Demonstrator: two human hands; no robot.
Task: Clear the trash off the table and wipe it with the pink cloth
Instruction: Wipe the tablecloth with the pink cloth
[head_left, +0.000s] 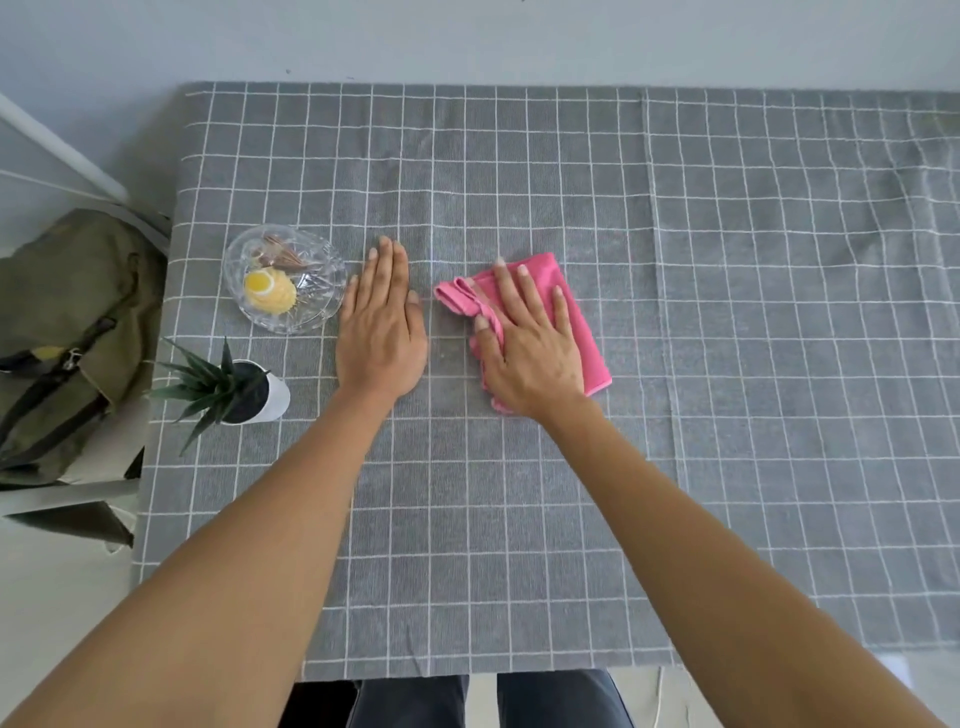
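Wiping appears under way: right hand (530, 343) presses the cloth (576, 317) under spread fingers, left hand (382, 322) lies flat beside, no loose trash in sight, dish (322, 283) left of its fingertips.

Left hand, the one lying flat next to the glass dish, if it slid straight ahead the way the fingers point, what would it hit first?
Nothing that shows: ahead of the left hand lies only bare tablecloth up to the far edge. The glass dish sits off to its side, out of that line.
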